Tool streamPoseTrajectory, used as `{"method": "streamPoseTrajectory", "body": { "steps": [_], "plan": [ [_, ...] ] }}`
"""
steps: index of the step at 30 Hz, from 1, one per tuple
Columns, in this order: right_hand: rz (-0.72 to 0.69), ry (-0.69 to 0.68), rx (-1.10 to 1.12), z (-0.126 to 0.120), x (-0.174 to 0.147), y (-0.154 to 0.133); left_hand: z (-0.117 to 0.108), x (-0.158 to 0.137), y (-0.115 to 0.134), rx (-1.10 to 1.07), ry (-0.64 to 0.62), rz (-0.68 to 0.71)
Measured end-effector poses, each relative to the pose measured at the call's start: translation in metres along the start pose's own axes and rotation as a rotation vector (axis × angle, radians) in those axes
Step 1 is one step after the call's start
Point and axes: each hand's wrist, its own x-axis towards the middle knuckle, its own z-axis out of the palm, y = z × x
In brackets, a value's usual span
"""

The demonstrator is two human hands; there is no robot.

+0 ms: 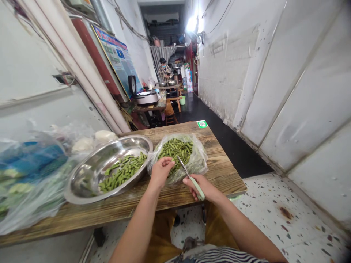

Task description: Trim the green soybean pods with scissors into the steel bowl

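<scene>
My left hand [161, 171] is closed in a pinch at the near left of a clear plastic bag [201, 157], with the tip of a green edamame pod showing at the fingertips. The bag lies opened out and is full of edamame pods [175, 148]. In my right hand [201, 187] is a pair of scissors [197, 186] with pale green handles. Their metal blades point away from me over the pods, close to my left fingertips. Left of the bag stands a wide steel basin [82, 197] holding a smaller heap of edamame pods [123, 173].
Plastic bags with vegetables [30, 182] crowd the left of the wooden table [219, 171]. A QR code card [202, 124] lies at its far right corner. Farther back, a rice cooker [148, 98] stands on another table, and a person [164, 71] works behind bowls.
</scene>
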Motion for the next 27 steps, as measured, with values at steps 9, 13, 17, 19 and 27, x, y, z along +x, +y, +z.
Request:
{"method": "streamPoseTrajectory", "body": {
  "steps": [9, 13, 17, 19, 27],
  "plan": [
    [-0.060, -0.041, -0.043, 0.002, 0.000, 0.003, 0.000, -0.005, 0.003, -0.286, -0.148, -0.235],
    [-0.090, -0.043, -0.029, 0.001, -0.002, 0.003, -0.001, -0.006, 0.002, -0.263, -0.141, -0.236],
    [-0.093, -0.043, -0.033, -0.001, -0.003, 0.003, 0.003, -0.008, 0.001, -0.257, -0.137, -0.245],
    [-0.066, -0.040, -0.032, 0.000, -0.002, 0.003, 0.005, -0.009, 0.000, -0.238, -0.134, -0.240],
    [-0.007, 0.061, 0.040, -0.004, -0.001, 0.005, -0.060, 0.008, 0.024, 0.459, 0.724, 0.417]
  ]
}}
